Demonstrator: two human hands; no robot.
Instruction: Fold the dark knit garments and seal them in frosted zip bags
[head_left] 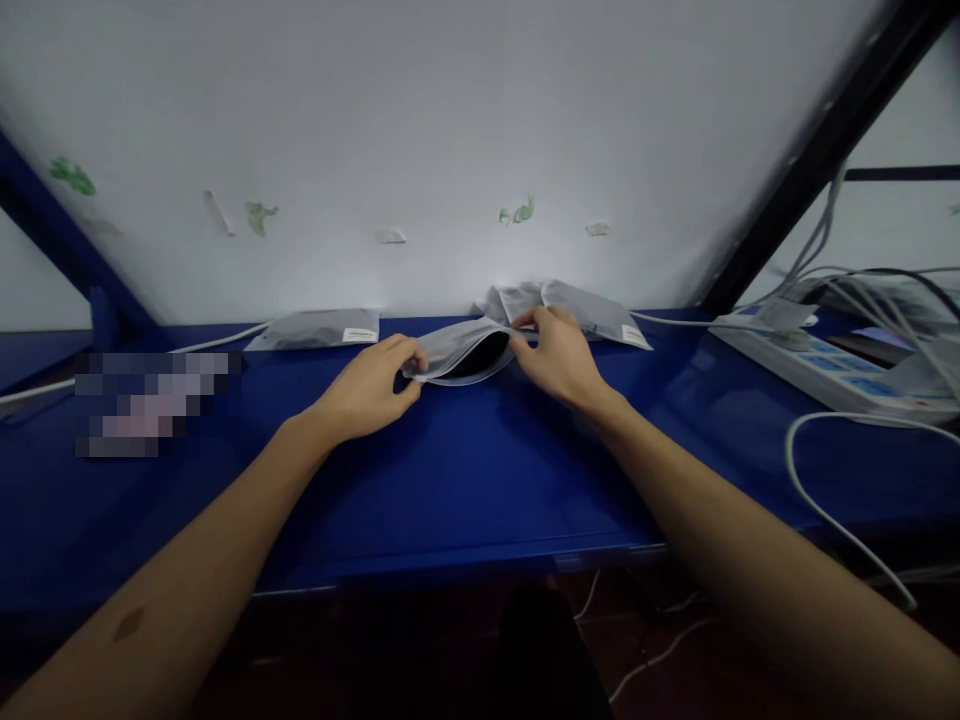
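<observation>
Between my two hands is a grey zip bag, its mouth gaping toward me and dark inside. My left hand pinches the bag's left corner between thumb and fingers. At the opposite end, my right hand grips the right corner of the mouth. Behind my right hand, several similar grey bags lie against the wall, one with a white label. Another grey bag with a white label rests farther left on the blue table.
A white power strip with tangled cables stands at the right, and a white cable loops over the table edge. A pixelated object lies at the left. The white wall rises behind the table.
</observation>
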